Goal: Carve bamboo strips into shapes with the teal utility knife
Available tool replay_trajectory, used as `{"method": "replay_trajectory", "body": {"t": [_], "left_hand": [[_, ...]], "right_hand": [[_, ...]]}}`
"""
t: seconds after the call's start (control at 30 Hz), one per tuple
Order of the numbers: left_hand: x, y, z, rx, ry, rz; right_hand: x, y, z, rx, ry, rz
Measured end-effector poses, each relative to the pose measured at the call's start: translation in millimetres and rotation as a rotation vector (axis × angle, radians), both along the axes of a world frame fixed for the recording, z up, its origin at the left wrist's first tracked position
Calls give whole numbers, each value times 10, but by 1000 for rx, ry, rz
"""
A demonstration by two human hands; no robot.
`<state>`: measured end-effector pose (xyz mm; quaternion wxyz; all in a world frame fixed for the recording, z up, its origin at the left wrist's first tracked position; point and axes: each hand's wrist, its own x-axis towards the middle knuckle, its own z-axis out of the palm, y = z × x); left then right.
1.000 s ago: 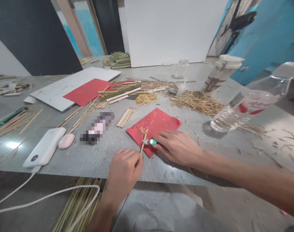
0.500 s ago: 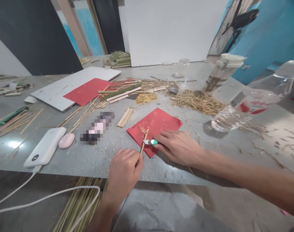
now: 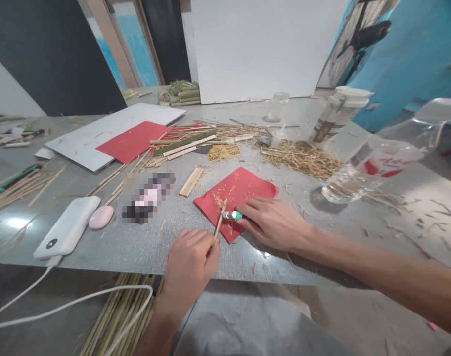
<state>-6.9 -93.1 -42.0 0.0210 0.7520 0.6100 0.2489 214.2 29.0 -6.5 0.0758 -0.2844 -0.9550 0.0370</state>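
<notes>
My left hand [image 3: 193, 257] is closed around the near end of a thin bamboo strip [image 3: 220, 222], which slants up over a red sheet [image 3: 248, 185]. In my right hand [image 3: 272, 220] is a utility knife [image 3: 233, 215] with a green body, its blade touching the strip partway along. Pale shavings [image 3: 221, 201] lie on the sheet around the strip's far end. My fingers hide most of the knife's body and the strip's near end.
Close on the right stands a clear water bottle [image 3: 374, 158], with a heap of shavings [image 3: 303, 158] behind it. A white power bank [image 3: 67, 227] and a pink oval case [image 3: 101, 217] lie left. Bamboo strips [image 3: 188, 143] and a short flat piece [image 3: 192, 181] lie beyond.
The knife blade has shifted slightly up along the strip, and its angle has changed a little. More shavings show by the strip's far end. My left hand has stayed nearly in place.
</notes>
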Motion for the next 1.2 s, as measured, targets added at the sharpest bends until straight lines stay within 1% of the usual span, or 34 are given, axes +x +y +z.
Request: {"method": "replay_trajectory", "body": {"t": [0.1,0.2,0.37,0.57,0.67,0.8,0.9,1.0,1.13,1.2], "left_hand": [[-3,2,0,10,5,1],[-4,2,13,-2,8,-17],[-3,9,35,-24,-4,-23],[-6,3,19,-11,0,-21],[-2,-4,4,-4,2,-9],[2,0,-4,-3,4,5],[1,3,8,-13,0,-6],[-2,4,26,-23,-9,-20],[-4,13,33,-40,-4,-26],[-5,16,31,-40,-4,-25]], "right_hand": [[-19,-77,22,-53,-4,30],[-15,-69,28,-51,-7,18],[22,43,-7,-5,12,-7],[28,119,-27,60,1,-71],[10,56,-18,28,4,-59],[-33,-110,9,-49,-22,18],[-55,-174,22,-76,-19,26],[-48,-127,12,-84,-6,16],[-12,-8,-22,-52,-7,-42],[-1,17,-32,-42,-2,-45]]}}
